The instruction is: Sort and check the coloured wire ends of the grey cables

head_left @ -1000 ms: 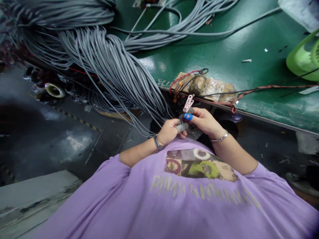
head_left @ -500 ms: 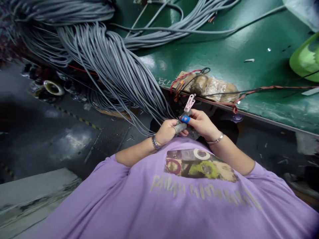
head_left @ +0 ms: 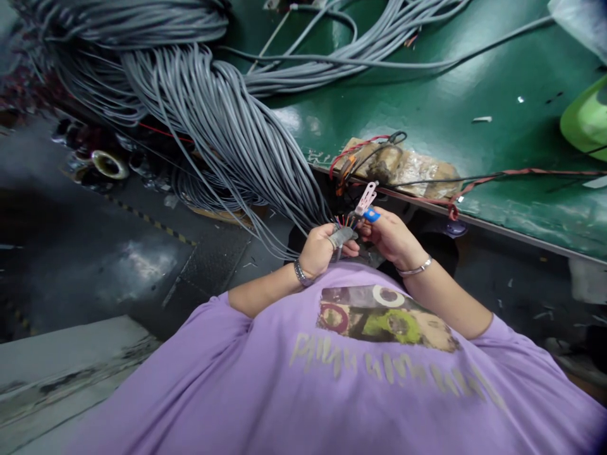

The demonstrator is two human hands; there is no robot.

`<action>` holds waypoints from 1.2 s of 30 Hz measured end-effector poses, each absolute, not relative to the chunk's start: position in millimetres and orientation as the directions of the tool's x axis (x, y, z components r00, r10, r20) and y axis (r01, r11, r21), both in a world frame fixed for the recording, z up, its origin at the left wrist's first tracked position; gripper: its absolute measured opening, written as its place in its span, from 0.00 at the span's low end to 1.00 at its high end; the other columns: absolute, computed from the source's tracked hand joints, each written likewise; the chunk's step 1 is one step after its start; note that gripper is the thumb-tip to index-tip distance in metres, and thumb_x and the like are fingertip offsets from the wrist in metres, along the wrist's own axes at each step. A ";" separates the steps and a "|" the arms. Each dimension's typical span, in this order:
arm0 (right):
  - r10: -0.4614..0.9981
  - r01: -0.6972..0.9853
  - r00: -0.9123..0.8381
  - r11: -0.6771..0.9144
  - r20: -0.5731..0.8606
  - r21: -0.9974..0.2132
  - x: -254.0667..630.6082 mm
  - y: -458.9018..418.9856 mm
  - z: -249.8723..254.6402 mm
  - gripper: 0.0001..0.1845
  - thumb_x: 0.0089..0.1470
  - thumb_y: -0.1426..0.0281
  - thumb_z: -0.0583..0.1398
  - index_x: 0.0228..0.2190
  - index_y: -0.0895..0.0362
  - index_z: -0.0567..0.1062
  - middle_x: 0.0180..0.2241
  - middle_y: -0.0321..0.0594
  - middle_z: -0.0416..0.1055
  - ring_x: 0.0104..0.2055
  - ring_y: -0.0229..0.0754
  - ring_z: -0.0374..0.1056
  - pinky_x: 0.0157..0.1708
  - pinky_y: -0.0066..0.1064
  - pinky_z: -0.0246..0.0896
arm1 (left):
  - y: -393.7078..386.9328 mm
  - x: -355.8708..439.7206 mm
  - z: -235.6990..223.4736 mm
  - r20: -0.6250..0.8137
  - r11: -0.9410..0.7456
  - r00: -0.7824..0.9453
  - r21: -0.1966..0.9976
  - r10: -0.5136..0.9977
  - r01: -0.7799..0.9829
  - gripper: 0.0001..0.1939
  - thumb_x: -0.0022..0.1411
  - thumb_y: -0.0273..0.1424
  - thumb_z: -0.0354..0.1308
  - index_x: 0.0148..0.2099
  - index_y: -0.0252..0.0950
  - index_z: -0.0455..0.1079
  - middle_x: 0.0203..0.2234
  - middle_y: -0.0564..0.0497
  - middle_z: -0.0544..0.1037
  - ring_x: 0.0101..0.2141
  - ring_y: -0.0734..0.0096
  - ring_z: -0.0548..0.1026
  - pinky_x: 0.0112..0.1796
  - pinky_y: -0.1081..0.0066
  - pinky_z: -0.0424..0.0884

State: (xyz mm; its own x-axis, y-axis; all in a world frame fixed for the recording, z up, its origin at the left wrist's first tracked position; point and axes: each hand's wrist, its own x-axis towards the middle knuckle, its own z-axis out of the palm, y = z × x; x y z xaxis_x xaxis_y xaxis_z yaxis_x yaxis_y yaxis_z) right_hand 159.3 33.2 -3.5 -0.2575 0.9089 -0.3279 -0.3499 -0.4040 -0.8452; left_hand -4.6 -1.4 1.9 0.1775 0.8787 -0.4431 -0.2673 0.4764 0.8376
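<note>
Close to my body, my left hand is closed, its grey-wrapped thumb pressed over the stripped end of a grey cable. Thin coloured wires fan out above that thumb. My right hand is closed in a pinch at the wires' far side; blue tape wraps one of its digits. A pale pink clip sticks up at the right fingertips. How the clip is held is hidden by the fingers. Both hands are close together but apart.
A thick bundle of grey cables hangs over the edge of the green table. On that edge lies a tape-wrapped block with red and black cords. A lime-green container stands far right. Wire coils lie lower left.
My right hand has drawn slightly away from my left, taking the pink clip with it. The coloured wires now show spread between the hands. The whole view has shifted a little.
</note>
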 end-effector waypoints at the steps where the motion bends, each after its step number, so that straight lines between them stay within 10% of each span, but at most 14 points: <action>1: 0.916 -0.338 -0.254 -0.385 -0.311 -0.859 159.2 33.2 -3.1 0.24 0.39 0.53 0.75 0.24 0.57 0.73 0.21 0.31 0.65 0.22 0.30 0.55 0.22 0.25 0.54 | -1.4 -4.2 2.3 -0.444 0.480 0.185 0.838 0.877 -0.262 0.27 0.44 0.51 0.73 0.30 0.33 0.70 0.21 0.47 0.80 0.22 0.66 0.79 0.28 0.70 0.75; 10: 0.865 -0.282 -0.403 -0.429 -0.300 -0.858 151.4 26.9 4.0 0.22 0.39 0.55 0.75 0.25 0.55 0.73 0.19 0.32 0.66 0.20 0.35 0.59 0.22 0.31 0.54 | -1.4 -3.6 3.9 -0.449 0.493 0.222 0.842 0.866 -0.220 0.27 0.42 0.50 0.75 0.30 0.33 0.70 0.19 0.48 0.78 0.24 0.63 0.80 0.28 0.69 0.76; 21: 0.960 -0.309 -0.109 -0.280 -0.258 -0.909 135.4 19.2 -4.6 0.18 0.40 0.59 0.73 0.24 0.55 0.71 0.21 0.30 0.64 0.22 0.32 0.53 0.22 0.27 0.50 | -1.6 0.2 -1.1 -0.429 0.442 0.109 0.854 0.897 -0.274 0.26 0.46 0.51 0.72 0.31 0.34 0.70 0.22 0.48 0.80 0.26 0.64 0.81 0.28 0.71 0.75; 36: 0.962 -0.296 -0.148 -0.264 -0.229 -0.918 146.8 21.7 -3.7 0.21 0.36 0.57 0.76 0.25 0.57 0.75 0.22 0.30 0.67 0.23 0.31 0.56 0.24 0.26 0.51 | -2.0 -1.7 -0.6 -0.429 0.428 0.066 0.851 0.901 -0.305 0.26 0.46 0.49 0.73 0.33 0.34 0.69 0.21 0.50 0.79 0.25 0.65 0.81 0.31 0.69 0.76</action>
State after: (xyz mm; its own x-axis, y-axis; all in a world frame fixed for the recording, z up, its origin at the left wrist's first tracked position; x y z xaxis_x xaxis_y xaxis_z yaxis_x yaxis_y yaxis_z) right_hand 146.8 21.7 -3.7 -0.1478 0.9620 -0.2295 -0.2955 -0.2644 -0.9180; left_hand -1.7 -2.0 -0.6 0.0656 0.9009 -0.4291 -0.3049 0.4275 0.8510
